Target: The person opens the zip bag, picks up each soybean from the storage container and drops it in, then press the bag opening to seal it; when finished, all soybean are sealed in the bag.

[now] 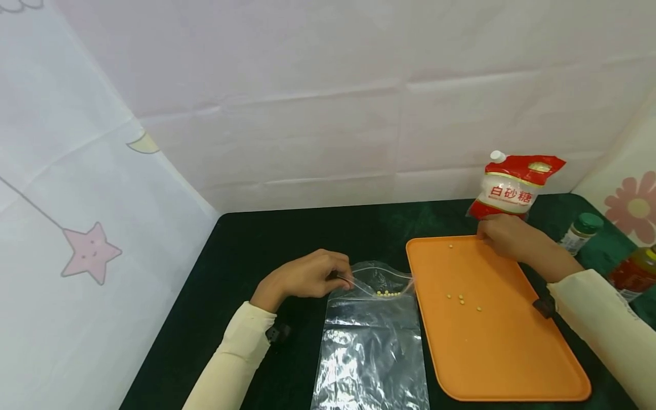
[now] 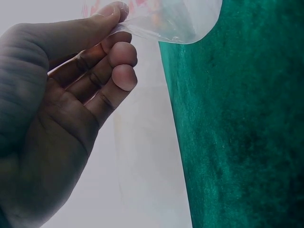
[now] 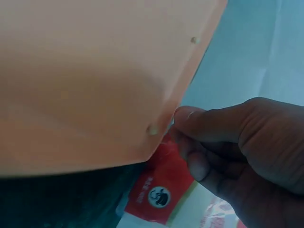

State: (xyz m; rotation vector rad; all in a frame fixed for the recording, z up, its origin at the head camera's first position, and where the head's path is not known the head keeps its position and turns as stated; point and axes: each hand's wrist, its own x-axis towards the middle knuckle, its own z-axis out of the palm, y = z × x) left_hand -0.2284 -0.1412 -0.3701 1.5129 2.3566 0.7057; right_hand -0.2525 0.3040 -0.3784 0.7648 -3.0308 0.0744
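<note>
My left hand (image 1: 310, 275) pinches the edge of a clear zip bag (image 1: 371, 353) beside its parted mouth. Small yellow beans (image 1: 388, 294) sit inside near the opening. The left wrist view has the bag's film (image 2: 175, 21) between thumb and index finger, the other fingers loosely bent. My right hand (image 1: 512, 239) grips the far right corner of an orange tray (image 1: 502, 353), its thumb on the rim in the right wrist view. Several loose beans (image 1: 461, 299) lie scattered on the tray. Its left rim stands right beside the bag's mouth.
Behind the right hand stands a red and white bag of white sugar (image 1: 509, 191) with a white cap. A green-capped jar (image 1: 581, 232) and a yellow-capped bottle (image 1: 632, 273) are at the right. White printed cloth (image 1: 307, 142) hangs behind the dark green table (image 1: 246, 239).
</note>
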